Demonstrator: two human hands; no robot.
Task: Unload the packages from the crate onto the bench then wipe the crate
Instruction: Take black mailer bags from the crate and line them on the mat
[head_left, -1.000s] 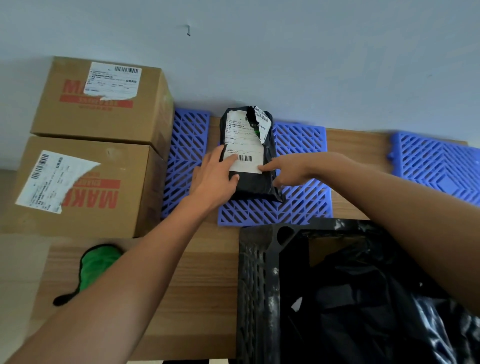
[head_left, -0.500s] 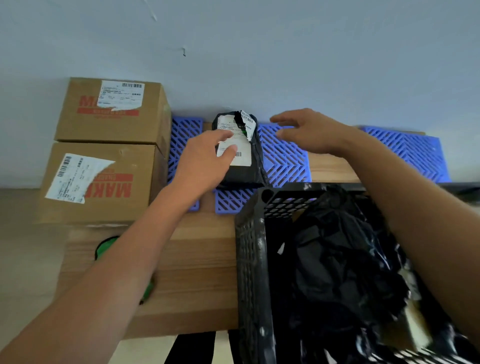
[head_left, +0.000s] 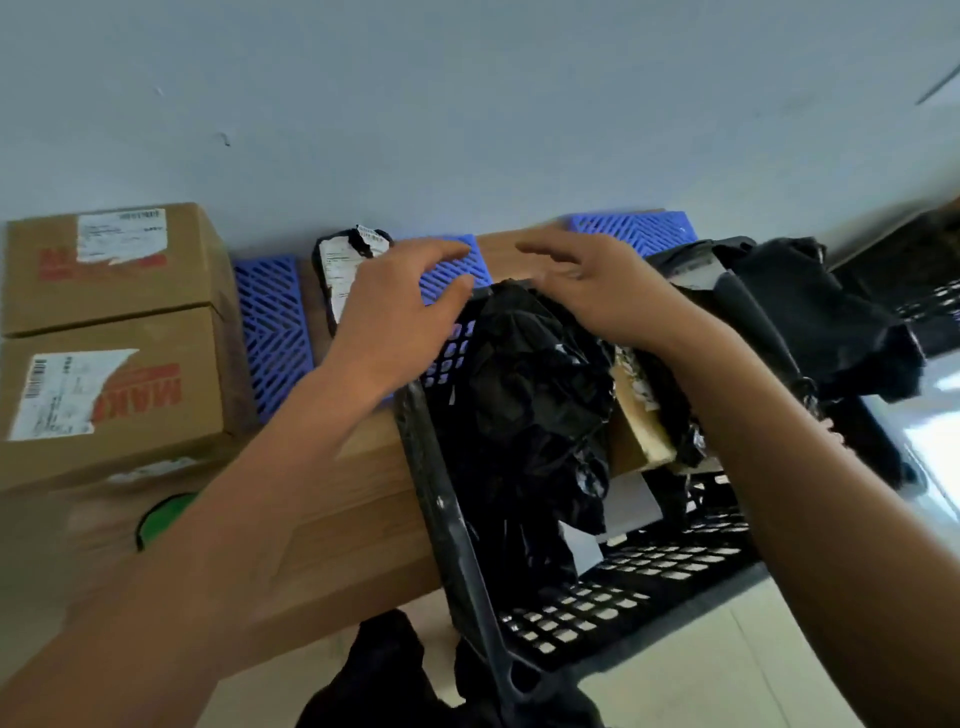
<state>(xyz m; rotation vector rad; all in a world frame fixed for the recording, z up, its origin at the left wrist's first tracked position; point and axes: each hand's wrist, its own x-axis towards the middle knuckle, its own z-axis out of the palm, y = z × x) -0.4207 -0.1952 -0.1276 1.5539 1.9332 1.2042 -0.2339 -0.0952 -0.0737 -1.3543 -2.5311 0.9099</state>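
A black plastic crate (head_left: 457, 545) stands at the bench's right end, holding crumpled black bag packages (head_left: 535, 395) and a tan parcel (head_left: 641, 421). A black package with a white label (head_left: 337, 270) lies on blue mats (head_left: 270, 322) at the back of the wooden bench (head_left: 353, 519). My left hand (head_left: 395, 317) hovers open over the crate's far left corner, off the labelled package. Over the crate's far rim, above the black bags, my right hand (head_left: 597, 286) is open with fingers spread. Neither hand holds anything.
Two stacked cardboard boxes (head_left: 109, 332) fill the bench's left end against the wall. A green cloth (head_left: 161, 519) peeks out below them, partly behind my left arm. Another blue mat (head_left: 634, 234) and dark bags (head_left: 810, 312) lie at the right. Pale floor shows below.
My left hand has let go of the labelled package and pulled back toward the crate. My right hand came down over the black bags. The view swung lower and right.
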